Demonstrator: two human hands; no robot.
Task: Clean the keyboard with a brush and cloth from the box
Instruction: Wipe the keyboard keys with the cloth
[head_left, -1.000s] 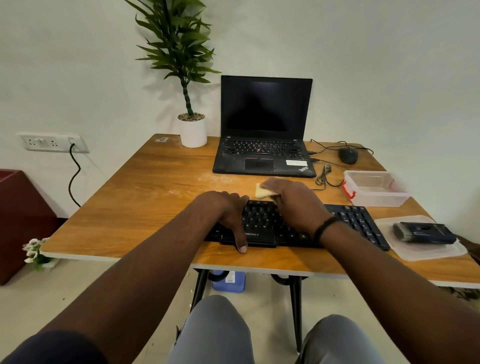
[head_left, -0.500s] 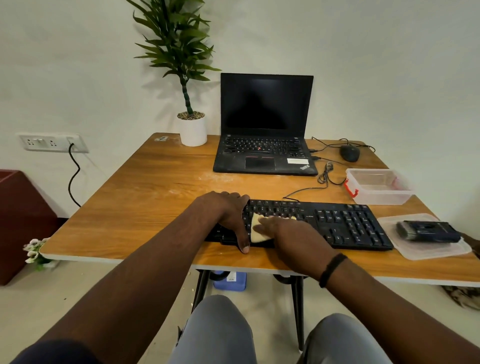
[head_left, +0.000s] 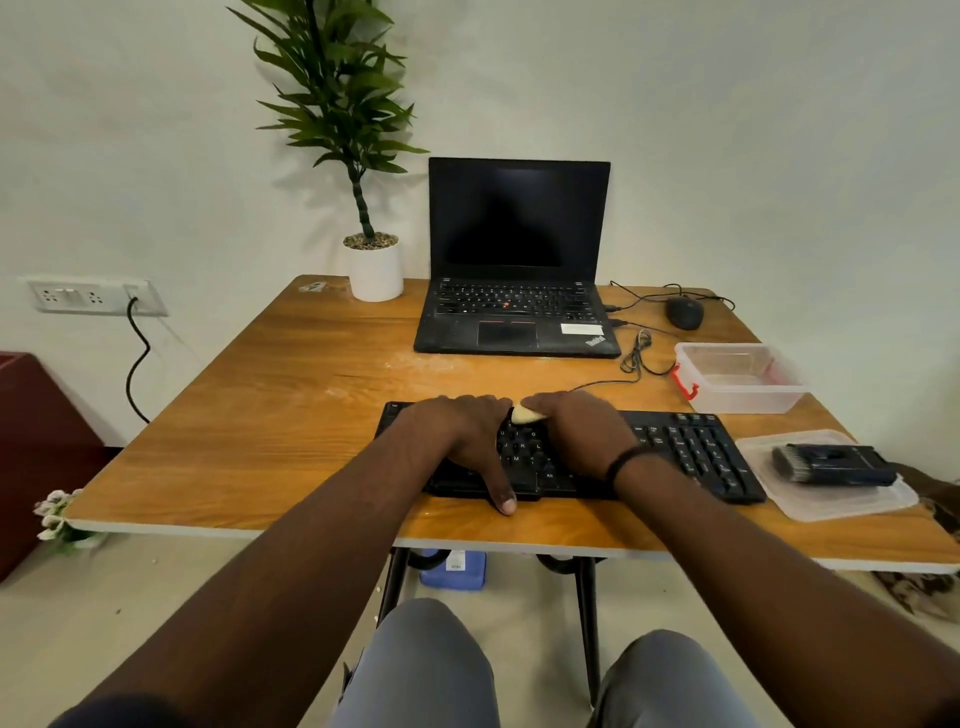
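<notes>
A black full-size keyboard (head_left: 691, 447) lies near the front edge of the wooden tabletop (head_left: 270, 405). The left hand (head_left: 462, 441) rests flat on its left half, fingers spread over the keys and thumb reaching down past the near edge. The right hand (head_left: 576, 431) presses a small pale yellow cloth (head_left: 525, 414) against the far key rows, fingers curled over it; only a corner of the cloth shows between the two hands. To the right, a black brush (head_left: 831, 464) lies on a clear plastic lid (head_left: 852, 506), and the clear plastic box with a red latch (head_left: 737, 379) stands behind it. At the far side sits an open black laptop (head_left: 519, 260) with a dark screen, "ThinkPad" printed at its near right corner. The keyboard's key legends are too small to read beyond single letters.
</notes>
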